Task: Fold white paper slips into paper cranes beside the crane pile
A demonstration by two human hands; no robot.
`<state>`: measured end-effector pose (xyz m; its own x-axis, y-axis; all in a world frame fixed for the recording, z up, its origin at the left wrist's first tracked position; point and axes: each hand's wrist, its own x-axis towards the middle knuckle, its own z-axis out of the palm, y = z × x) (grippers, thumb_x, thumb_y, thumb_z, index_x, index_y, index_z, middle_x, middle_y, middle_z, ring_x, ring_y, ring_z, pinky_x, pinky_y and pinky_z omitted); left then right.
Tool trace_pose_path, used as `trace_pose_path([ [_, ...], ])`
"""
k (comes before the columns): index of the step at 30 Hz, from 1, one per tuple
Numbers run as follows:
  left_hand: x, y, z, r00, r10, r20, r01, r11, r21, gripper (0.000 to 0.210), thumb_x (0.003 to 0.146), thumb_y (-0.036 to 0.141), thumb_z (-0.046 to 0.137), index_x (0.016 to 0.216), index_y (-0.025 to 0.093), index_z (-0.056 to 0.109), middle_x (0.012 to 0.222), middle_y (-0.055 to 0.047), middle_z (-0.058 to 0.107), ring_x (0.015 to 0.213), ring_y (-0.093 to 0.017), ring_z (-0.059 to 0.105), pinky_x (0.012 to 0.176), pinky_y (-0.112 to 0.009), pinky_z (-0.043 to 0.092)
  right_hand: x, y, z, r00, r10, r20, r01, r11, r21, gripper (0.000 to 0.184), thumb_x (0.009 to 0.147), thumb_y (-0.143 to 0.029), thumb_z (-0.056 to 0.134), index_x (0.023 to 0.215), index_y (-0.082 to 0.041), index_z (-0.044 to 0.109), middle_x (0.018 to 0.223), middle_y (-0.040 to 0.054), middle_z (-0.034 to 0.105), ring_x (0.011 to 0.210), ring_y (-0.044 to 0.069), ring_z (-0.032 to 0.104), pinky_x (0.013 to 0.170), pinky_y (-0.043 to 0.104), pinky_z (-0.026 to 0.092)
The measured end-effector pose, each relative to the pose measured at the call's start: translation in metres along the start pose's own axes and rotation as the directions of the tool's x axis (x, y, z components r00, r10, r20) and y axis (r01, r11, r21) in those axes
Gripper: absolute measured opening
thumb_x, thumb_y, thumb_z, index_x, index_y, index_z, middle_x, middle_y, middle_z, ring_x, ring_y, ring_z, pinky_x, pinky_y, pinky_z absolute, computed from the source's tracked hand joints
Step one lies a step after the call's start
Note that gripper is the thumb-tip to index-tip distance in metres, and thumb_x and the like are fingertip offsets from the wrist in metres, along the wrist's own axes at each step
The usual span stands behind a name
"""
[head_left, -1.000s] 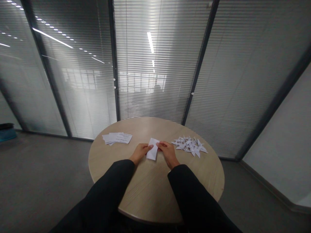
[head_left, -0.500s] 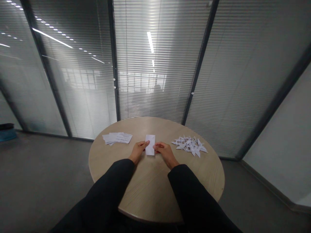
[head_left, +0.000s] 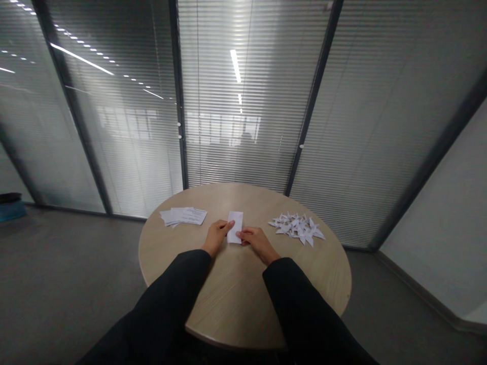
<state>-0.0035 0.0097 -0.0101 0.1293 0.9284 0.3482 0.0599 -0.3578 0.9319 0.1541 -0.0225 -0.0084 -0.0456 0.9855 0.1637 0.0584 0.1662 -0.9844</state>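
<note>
A small white rectangle of paper [head_left: 235,224], which looks folded, is held upright in line with me over the middle of the round table [head_left: 232,294]. My left hand [head_left: 216,234] pinches its left edge, thumb on top. At the lower right edge, my right hand [head_left: 257,241] is closed on the same paper with its thumb on the face and the fingers partly hidden beneath. To the left lies a loose fan of white paper sheets [head_left: 184,216] with printed lines. On the right rests a heap of folded white paper cranes [head_left: 297,227].
Behind the table stands a glass partition with blinds [head_left: 243,152] and dark frames. A white wall [head_left: 445,228] is at the right. On the grey floor [head_left: 76,274], at the far left, sits a blue object [head_left: 11,209] with a dark top.
My right hand's thumb and fingers have shifted slightly left and down along the paper's right edge. My left hand has barely moved, and the paper stays in place.
</note>
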Motion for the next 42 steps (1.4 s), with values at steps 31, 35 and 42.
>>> trace_pose_path([
  [31, 0.001, -0.003, -0.002, 0.990, -0.130, 0.050, 0.133, 0.990, -0.041, 0.053, 0.058, 0.063, 0.068, 0.056, 0.011, 0.062, 0.049, 0.001, 0.051, 0.048, -0.009, 0.043, 0.049, -0.023, 0.033, 0.006, 0.012, -0.006, 0.999, 0.044, 0.007, -0.044, 0.999, -0.004, 0.028, 0.056, -0.039, 0.077, 0.064, -0.013, 0.070, 0.057, 0.0029, 0.066, 0.054, 0.015, 0.061, 0.058, 0.028, 0.048],
  [35, -0.002, 0.002, 0.000, 0.971, -0.196, 0.140, 0.217, 0.964, -0.156, 0.050, 0.054, 0.060, 0.073, 0.060, 0.012, 0.065, 0.054, 0.000, 0.054, 0.052, -0.011, 0.049, 0.056, -0.026, 0.045, 0.007, 0.013, -0.008, 0.999, 0.033, -0.036, -0.033, 0.999, 0.024, 0.028, 0.055, -0.039, 0.077, 0.067, -0.014, 0.072, 0.059, 0.0033, 0.068, 0.055, 0.016, 0.062, 0.058, 0.027, 0.048],
  [42, -0.001, 0.002, 0.001, 0.969, -0.201, 0.147, 0.227, 0.955, -0.189, 0.051, 0.049, 0.061, 0.075, 0.057, 0.012, 0.065, 0.054, -0.001, 0.057, 0.053, -0.012, 0.053, 0.064, -0.032, 0.052, 0.009, 0.013, -0.008, 0.999, 0.044, -0.026, -0.044, 0.999, 0.012, 0.026, 0.056, -0.037, 0.077, 0.067, -0.014, 0.072, 0.059, 0.0039, 0.068, 0.054, 0.016, 0.062, 0.056, 0.027, 0.048],
])
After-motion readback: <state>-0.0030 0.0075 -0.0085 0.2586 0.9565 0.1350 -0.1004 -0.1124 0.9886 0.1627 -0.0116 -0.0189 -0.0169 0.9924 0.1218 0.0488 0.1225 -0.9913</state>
